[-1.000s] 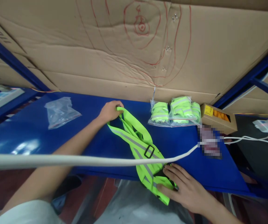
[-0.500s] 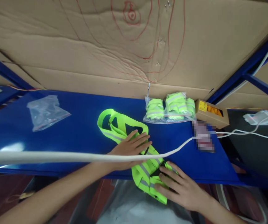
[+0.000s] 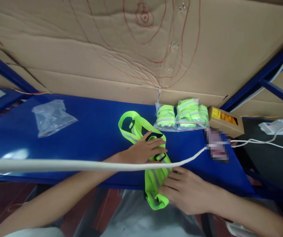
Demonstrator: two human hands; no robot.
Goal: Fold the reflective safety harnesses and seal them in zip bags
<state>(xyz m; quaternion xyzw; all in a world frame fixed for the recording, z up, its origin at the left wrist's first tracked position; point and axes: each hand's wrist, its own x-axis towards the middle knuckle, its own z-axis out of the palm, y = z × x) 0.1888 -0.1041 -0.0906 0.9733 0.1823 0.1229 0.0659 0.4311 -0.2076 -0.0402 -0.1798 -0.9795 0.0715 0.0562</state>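
A lime-yellow reflective strap harness with grey stripes and black buckles lies in loose folds. Its far loop rests on the blue table, while the near folds hang over the front edge. My left hand lies across its middle, fingers stretched out and slightly apart, pressing on the bands. Closer to me, my right hand has its fingers bent around the right side of the folds at the table edge; its fingertips are partly hidden. A white cable crosses the view in front of my left forearm.
Clear bags of rolled lime straps stand at the back of the blue table, beside a cardboard box with orange contents. An unfilled clear zip bag lies at the left. A cardboard panel rises behind.
The harness's far loop has shifted right and its near folds have drawn closer together. My right hand has gone from spread fingers to curled around the folds. My left hand slid slightly right.
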